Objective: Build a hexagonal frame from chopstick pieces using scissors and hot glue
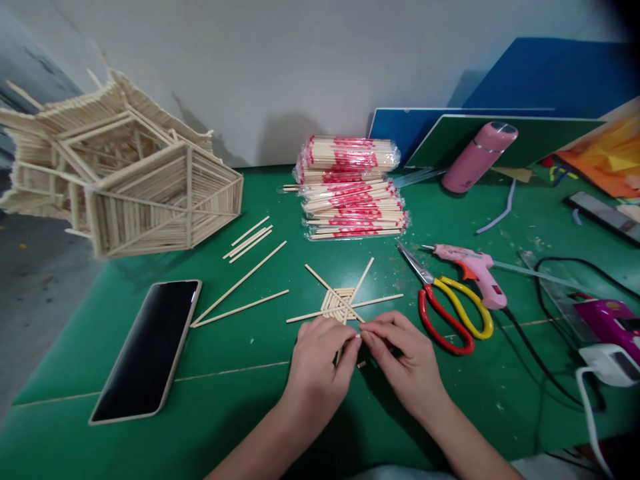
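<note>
Reaching in from the bottom edge, my left hand (320, 357) and right hand (407, 353) meet at lower centre over a green tabletop (240, 393), fingertips pinched narrow on a small stick (359, 336); most of it is hidden, so I cannot tell its length or lie. Just beyond, at the frame's centre, rests a star of crossed sticks (340, 303), its middle filled with short pieces (346, 291). One long stick (320, 279) in it slants from upper left to lower right, its near end just beside my fingertips: my right hand is nearer to that end, while my left hides part of the star's lower edge. Scissors (423, 272) and a pink glue gun (475, 268) lie right of centre, a phone (149, 353) lower left, wrapped bundles (353, 200) upper centre.
</note>
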Available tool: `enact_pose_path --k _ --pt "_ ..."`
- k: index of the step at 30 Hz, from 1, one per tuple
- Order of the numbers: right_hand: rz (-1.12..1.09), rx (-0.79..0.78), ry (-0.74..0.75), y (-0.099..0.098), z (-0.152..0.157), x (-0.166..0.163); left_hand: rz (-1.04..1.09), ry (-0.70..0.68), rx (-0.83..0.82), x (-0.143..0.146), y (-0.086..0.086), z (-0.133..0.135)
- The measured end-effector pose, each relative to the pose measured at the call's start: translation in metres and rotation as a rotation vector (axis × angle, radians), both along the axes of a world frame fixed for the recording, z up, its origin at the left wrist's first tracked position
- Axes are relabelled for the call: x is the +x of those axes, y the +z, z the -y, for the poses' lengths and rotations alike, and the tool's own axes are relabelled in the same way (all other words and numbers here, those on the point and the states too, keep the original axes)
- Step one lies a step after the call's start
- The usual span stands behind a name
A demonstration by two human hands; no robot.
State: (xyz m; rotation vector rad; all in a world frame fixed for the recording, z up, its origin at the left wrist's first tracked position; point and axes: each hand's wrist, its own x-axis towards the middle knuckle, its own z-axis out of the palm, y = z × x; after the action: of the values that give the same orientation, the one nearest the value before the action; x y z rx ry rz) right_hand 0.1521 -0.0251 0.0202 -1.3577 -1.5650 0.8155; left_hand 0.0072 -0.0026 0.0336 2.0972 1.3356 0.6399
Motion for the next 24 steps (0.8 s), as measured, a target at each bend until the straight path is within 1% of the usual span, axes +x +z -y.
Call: enact_pose_path --k 4,6,8,14,17,21,24 --pt "0.059 0.001 -0.040 -0.004 -0.002 0.007 -0.007 -0.013 0.042 -0.008 -0.008 -0.001" --pt "0.097 0.007 -0.082 -0.006 -0.002 0.010 -0.048 -0.012 0.097 -0.011 -0.013 -0.003" --pt "0.133 0.007 -0.092 -0.008 -0.003 0.013 -0.107 -0.017 0.159 -0.011 -0.017 -0.005" --pt "0.372 0.024 0.058 -0.012 -0.008 0.012 -0.273 0.022 0.237 -0.004 -0.025 -0.006" --pt "0.449 0.041 0.091 -0.014 -0.012 0.011 -0.316 0.017 0.245 -0.001 -0.027 -0.007" --pt "0.488 0.043 0.103 -0.017 -0.014 0.011 -0.275 0.019 0.233 0.000 -0.027 -0.007" --pt "0.456 0.037 0.099 -0.017 -0.014 0.011 -0.203 0.047 0.233 -0.004 -0.024 -0.006"
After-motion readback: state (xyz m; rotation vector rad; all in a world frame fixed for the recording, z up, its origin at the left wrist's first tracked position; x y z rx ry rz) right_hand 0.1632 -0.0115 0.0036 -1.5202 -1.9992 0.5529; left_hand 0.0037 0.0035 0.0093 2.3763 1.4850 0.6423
